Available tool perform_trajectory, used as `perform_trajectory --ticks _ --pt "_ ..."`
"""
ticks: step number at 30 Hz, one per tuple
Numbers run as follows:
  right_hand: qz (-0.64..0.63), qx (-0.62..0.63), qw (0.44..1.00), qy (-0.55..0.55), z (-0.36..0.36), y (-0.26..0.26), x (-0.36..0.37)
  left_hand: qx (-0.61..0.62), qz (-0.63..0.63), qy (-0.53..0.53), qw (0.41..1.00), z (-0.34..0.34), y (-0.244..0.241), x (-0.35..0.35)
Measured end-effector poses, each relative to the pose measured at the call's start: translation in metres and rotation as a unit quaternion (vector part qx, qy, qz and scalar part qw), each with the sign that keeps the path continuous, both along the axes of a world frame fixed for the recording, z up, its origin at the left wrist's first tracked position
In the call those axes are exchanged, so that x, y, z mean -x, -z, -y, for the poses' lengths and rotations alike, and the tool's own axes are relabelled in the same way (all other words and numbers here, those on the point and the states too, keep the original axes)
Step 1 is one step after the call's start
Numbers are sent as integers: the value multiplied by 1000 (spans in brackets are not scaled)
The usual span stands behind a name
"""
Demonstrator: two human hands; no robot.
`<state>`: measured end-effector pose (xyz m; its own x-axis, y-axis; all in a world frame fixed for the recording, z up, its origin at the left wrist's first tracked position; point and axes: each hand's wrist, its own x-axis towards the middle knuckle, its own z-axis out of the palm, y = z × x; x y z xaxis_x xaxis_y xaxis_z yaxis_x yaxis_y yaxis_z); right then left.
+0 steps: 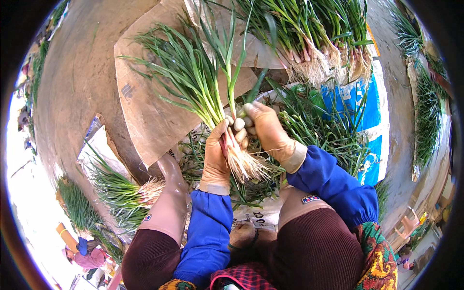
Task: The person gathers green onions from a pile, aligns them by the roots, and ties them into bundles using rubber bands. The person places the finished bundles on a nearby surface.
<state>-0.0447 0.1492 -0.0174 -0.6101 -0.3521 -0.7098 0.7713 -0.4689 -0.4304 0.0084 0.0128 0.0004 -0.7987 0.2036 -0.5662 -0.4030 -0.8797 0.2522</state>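
My left hand (217, 156), in a tan glove with grey fingertips, is closed around a bunch of green garlic plants (203, 87) near its pale roots. The long leaves point up and to the left, and the roots hang over the palm. Against the right side of the bunch, my right hand (266, 127), in the same kind of glove, pinches a green leaf (257, 87) that is blurred. One stalk stands upright between the two hands. Loose green leaves (322, 134) lie in a heap below and to the right of the hands.
Several rooted bunches (319, 54) lie at the top right. More plants (123, 192) lie by my left leg. A brown paper sheet (145, 105) covers part of the floor, and a blue and white sack (373, 108) is under the leaf heap. A person (90, 257) is at the lower left.
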Motion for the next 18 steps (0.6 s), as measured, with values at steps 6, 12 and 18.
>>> perform_trajectory --ticks 6,12,18 --pt "-233 -148 882 -381 -30 -1 -10 -107 -76 -17 991 1 2 -5" --pt "-233 -66 932 -271 -39 -9 18 -89 -59 3 994 3 7 -10" --pt "-70 306 943 -112 -10 21 41 -87 -60 21 994 4 12 -15"
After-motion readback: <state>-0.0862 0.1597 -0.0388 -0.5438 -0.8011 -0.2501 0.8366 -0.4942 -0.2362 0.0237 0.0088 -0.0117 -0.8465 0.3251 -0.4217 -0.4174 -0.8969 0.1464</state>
